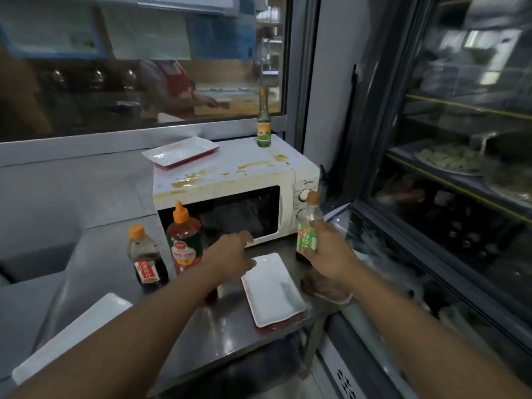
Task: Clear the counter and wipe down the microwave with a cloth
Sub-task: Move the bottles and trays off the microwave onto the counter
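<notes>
A white microwave (230,180) stands on the steel counter (218,335), its top smeared with yellow-brown stains. On top sit a white tray with a red rim (181,152) and a green-labelled bottle (264,125). My right hand (331,254) grips a clear bottle with a green label and orange cap (308,226) just right of the microwave door. My left hand (230,254) hovers with relaxed fingers before the door, over the counter. A red sauce bottle (184,240) and a dark sauce bottle (145,260) stand at the left front. A white tray (272,289) lies between my hands.
Another white tray (72,338) lies at the counter's near left edge. A pinkish cloth (328,287) rests at the counter's right edge under my right wrist. A glass-fronted display fridge (449,182) fills the right side. A glass partition (144,67) runs behind, a person beyond it.
</notes>
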Demonstrator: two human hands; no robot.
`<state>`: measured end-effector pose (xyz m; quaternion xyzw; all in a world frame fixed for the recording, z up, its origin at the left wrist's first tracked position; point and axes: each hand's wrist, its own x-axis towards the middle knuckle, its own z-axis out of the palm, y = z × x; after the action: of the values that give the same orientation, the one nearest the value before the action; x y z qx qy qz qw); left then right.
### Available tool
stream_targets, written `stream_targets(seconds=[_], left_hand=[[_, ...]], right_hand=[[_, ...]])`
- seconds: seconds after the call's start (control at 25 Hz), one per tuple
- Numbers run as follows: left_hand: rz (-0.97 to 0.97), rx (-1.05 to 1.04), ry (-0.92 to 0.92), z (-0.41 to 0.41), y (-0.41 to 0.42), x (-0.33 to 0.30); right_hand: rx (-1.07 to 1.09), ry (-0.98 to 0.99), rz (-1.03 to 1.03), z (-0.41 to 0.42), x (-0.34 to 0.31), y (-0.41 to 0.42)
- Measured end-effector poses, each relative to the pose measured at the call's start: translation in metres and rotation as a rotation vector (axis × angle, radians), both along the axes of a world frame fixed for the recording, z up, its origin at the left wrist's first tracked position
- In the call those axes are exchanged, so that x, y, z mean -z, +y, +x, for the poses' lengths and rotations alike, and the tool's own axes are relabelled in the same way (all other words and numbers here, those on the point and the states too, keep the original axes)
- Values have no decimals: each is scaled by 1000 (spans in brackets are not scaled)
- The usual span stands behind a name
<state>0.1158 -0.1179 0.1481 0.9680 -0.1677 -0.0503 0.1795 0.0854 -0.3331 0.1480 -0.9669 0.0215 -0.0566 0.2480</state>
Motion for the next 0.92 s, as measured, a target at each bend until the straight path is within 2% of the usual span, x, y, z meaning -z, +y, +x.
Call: stream_targets(seconds=[0.4,0.6,0.8,0.92], left_hand=[[-10,6,6,81,-36,41],[-36,-69,25,109,-54,62],[-3,-99,26,122,-63,75],[8,-113,35,125,-64,77]], right_hand=[[218,-9,132,89,53,-43],[209,10,184,130,84,-57],[185,-73,312,148,107,-63],[180,-96,311,152,112,-64]])
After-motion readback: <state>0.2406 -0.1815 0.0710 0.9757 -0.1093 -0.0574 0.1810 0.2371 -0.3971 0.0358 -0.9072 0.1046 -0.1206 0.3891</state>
